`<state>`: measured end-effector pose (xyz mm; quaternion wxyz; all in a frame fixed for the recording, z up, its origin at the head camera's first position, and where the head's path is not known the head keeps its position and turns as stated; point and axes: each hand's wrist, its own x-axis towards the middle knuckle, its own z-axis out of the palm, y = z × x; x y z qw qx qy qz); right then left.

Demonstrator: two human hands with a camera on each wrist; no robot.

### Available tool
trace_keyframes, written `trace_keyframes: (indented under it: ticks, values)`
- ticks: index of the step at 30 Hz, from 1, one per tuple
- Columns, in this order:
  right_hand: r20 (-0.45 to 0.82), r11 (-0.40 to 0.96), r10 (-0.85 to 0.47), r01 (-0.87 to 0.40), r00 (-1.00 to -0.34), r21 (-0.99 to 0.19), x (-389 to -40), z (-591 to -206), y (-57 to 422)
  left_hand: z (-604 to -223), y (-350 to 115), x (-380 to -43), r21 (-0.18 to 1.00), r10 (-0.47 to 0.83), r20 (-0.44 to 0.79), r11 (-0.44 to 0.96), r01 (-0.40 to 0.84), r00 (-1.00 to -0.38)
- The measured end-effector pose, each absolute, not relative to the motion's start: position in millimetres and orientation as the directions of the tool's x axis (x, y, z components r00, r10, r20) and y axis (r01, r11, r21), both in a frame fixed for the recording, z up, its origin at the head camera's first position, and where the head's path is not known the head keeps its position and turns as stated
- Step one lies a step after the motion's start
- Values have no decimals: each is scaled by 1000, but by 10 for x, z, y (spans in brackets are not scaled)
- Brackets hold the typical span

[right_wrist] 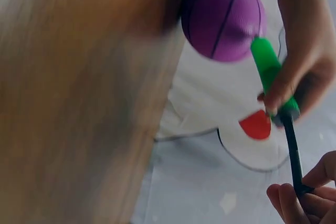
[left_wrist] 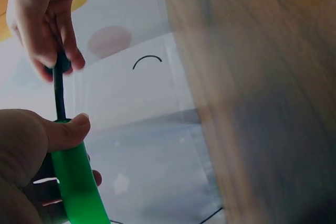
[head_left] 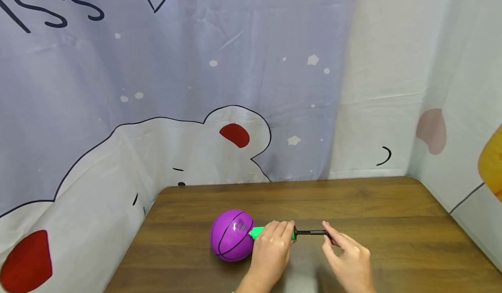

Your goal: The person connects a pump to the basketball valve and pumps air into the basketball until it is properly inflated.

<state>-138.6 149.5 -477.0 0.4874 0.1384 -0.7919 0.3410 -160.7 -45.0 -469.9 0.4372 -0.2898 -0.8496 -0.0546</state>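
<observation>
A purple ball with black seams (head_left: pixel 232 235) rests on the wooden table. Against its right side sits the nozzle end of a green hand pump (head_left: pixel 256 232), lying roughly level. My left hand (head_left: pixel 271 249) grips the green barrel, its thumb along the barrel's end in the left wrist view. The black pump rod (head_left: pixel 311 232) extends out of the barrel to the right. At the rod's far end my right hand (head_left: pixel 349 258) pinches the black handle (right_wrist: pixel 303 188) between thumb and fingers. The needle at the ball is too small to make out.
The brown wooden table (head_left: pixel 188 206) spreads beneath the ball and hands. Behind it hangs a printed curtain (head_left: pixel 235 66) with stars and a white cartoon figure. More printed cloth (head_left: pixel 462 88) borders the right side.
</observation>
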Motion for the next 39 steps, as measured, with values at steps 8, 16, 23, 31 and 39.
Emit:
trace_keyframes:
  ticks: [8,16,23,31,39]
  values:
    - [854,688,26,-610,-520,-393,-1378,-4814,1319,-4707,-395,-1571,-165,481,733,812,559,-481]
    - [858,727,27,-579,-512,-369,-1386,-4719,1615,-4676,-457,-1617,-134,478,729,802,582,-491]
    - [853,748,84,-532,-516,-396,-1358,-4638,1858,-4661,-520,-1623,-128,470,724,811,571,-505]
    - [837,758,103,-503,-538,-416,-1349,-4608,1846,-4659,-535,-1617,-127,460,730,817,562,-505]
    - [861,706,78,-582,-503,-404,-1371,-4710,1537,-4679,-461,-1601,-161,455,764,821,548,-457]
